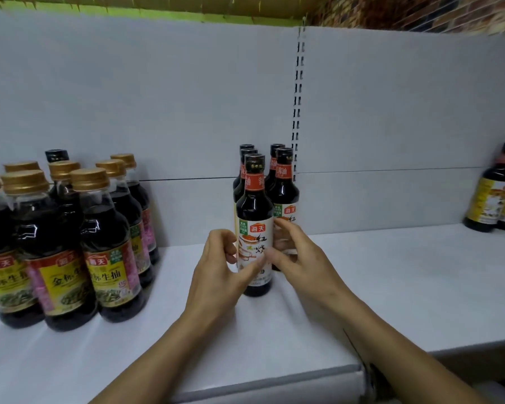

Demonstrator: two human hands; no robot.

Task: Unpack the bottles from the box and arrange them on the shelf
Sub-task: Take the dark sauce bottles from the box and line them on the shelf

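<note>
A dark sauce bottle [254, 205] with a black cap, red neck band and white label stands upright on the white shelf [391, 287], at the front of a small cluster of matching bottles [285, 182]. My left hand [216, 275] is at its left side, fingers curled at the label's edge and thumb laid across the label front. My right hand [301, 258] is at its right side, fingers curled between this bottle and the one behind, thumb on the label. The box is out of view.
Several larger gold-capped soy sauce bottles [64, 243] stand in rows at the left of the shelf. More dark bottles [496, 196] stand at the far right. A slotted upright [297, 112] splits the grey back panel.
</note>
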